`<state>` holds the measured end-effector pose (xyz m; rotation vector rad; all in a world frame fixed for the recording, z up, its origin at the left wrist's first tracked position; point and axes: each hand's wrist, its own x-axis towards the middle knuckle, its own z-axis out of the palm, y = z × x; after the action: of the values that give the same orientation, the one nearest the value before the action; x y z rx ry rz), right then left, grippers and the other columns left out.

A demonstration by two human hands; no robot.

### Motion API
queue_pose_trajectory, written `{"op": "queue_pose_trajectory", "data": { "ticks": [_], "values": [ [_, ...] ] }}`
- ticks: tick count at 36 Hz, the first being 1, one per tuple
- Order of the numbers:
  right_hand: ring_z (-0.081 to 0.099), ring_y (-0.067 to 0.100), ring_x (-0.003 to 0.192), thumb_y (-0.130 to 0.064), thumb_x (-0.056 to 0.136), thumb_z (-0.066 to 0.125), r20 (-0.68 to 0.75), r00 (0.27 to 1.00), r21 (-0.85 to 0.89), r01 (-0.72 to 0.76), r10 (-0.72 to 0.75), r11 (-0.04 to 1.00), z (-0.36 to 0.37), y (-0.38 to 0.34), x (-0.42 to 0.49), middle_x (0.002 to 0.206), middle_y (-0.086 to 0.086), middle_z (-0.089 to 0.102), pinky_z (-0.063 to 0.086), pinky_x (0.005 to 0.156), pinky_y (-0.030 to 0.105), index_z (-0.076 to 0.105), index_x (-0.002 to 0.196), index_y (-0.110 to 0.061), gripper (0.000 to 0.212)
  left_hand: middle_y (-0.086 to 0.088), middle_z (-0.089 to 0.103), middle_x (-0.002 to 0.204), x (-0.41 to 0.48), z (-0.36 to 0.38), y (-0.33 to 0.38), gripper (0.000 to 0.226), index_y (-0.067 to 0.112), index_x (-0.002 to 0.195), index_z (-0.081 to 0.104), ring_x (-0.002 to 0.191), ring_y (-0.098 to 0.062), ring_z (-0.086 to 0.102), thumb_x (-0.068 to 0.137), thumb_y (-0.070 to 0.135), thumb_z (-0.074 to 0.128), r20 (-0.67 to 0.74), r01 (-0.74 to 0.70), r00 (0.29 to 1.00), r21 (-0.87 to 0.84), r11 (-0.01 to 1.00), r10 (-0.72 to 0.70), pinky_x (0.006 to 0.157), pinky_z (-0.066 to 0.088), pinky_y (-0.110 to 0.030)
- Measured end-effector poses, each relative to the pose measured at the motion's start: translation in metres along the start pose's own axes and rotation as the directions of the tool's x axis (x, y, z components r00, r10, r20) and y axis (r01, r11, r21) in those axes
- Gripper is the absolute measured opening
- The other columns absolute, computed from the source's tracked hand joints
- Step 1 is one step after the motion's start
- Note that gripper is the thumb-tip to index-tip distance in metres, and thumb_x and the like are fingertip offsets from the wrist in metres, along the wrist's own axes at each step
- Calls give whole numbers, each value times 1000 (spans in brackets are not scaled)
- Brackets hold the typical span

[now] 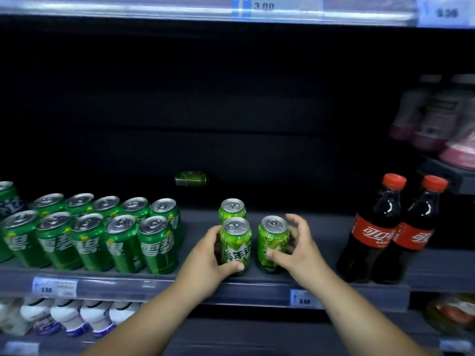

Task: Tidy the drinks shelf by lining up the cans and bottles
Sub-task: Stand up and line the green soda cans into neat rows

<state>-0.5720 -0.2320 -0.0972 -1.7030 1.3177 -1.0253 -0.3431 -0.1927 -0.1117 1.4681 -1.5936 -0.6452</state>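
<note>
The left hand (pixel 208 255) grips the front light-green can (pixel 235 246), upright near the shelf lip (pixel 257 291). The right hand (pixel 298 250) curls round the right light-green can (pixel 271 242) just beside it. Bare shelf separates both from the dark-green cans (pixel 90 240) on the left and the cola bottles (pixel 370 235) on the right. A third can (pixel 232 210) stands directly behind.

The one view sits at the person's head, facing the drinks shelf (pixel 326 227) square-on and tipped slightly down. It is close: both forearms enter from the bottom edge, with the left hand (pixel 205 258) gripping the middle can (pixel 236 244) and the right hand (pixel 300 253) holding the right can (pixel 272 245) mid-frame. The upper price rail (pixel 128 11) caps the top, and a lower tier (pixel 257 335) shows beneath. The far right, around the pale bottles (pixel 426 116), is smeared, probably by the wide lens.
</note>
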Motion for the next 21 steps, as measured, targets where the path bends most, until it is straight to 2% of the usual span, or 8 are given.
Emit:
{"op": "queue_pose_trajectory", "data": {
  "ticks": [2,4,6,9,11,14,17,21],
  "values": [
    [60,4,115,-27,57,89,28,1000,-18,5,-5,1000,7,1,-6,133,-7,55,50,94,23,33,123,-54,91,24,68,107,0,-2,-3,72,56,114,45,98,8,63,57,41,88,13,15,1000,21,1000,-16,91,53,-32],
    [54,10,121,-33,54,85,-12,1000,-79,26,-27,997,14,5,-10,135,-6,50,48,100,29,29,133,-50,99,25,68,103,-1,-3,-9,68,51,113,49,95,6,64,56,48,86,26,47,998,26,999,-48,88,55,-33],
    [51,12,124,-30,57,82,-43,999,-97,23,-27,995,17,7,-12,136,-8,49,47,104,35,27,140,-45,101,24,67,102,-2,-3,-12,70,47,114,50,93,6,63,53,53,84,41,71,996,54,996,-73,86,55,-34],
    [57,5,121,-19,65,79,-9,1000,-71,-4,4,998,16,9,-12,133,-18,52,49,105,38,23,145,-47,102,25,64,103,-4,-2,-16,76,43,120,47,97,11,60,54,53,84,51,56,997,143,988,-64,89,54,-32],
    [54,-1,123,-15,67,78,22,1000,-57,-17,18,998,17,10,-13,135,-26,47,47,108,36,18,146,-50,105,24,65,104,-5,-1,-17,77,41,123,47,100,10,59,56,53,83,43,56,997,166,985,-64,91,53,-31],
    [51,7,129,-24,60,80,29,999,-67,-22,23,998,18,9,-13,142,-14,47,47,107,37,17,145,-52,109,22,65,108,-6,0,-16,77,40,125,47,102,9,59,58,54,83,42,67,996,178,982,-76,92,53,-32],
    [58,5,122,-23,61,75,88,993,-14,-74,75,997,16,10,-10,138,-15,56,49,106,36,16,147,-49,107,22,66,110,-7,-1,-16,77,42,124,47,103,8,60,56,61,77,41,67,996,188,980,-76,92,53,-33],
    [60,11,124,-31,55,70,102,990,87,-107,98,990,13,16,-7,135,-11,62,48,108,38,20,145,-48,104,22,66,112,-9,-1,-17,77,44,125,46,106,7,59,56,66,72,45,63,996,202,977,-74,92,53,-33]
  ]
}}
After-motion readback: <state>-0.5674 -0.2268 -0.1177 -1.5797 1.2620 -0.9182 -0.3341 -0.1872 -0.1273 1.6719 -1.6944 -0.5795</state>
